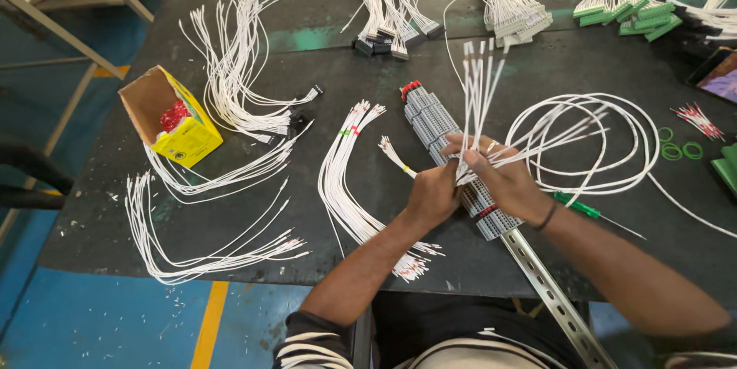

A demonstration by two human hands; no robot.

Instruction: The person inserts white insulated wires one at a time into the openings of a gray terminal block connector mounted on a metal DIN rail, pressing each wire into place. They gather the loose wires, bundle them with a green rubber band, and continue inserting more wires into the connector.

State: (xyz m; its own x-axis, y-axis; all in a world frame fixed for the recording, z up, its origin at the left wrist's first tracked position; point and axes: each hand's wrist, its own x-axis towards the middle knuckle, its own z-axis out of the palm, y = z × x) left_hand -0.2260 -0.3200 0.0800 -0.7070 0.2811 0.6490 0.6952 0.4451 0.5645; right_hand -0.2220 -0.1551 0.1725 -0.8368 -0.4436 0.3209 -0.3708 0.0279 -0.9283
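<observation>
Fingers (pixel 470 160) of both hands were closed around a bundle of white wires (pixel 480 81), held above the grey terminal block strip (pixel 430 119).

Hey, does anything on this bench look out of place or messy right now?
Mostly orderly wire bundles, but the yellow box lies tipped on its side near the table's left edge, open end facing up-left. The metal rail carrying the terminal blocks overhangs the near edge beside the hands.
</observation>
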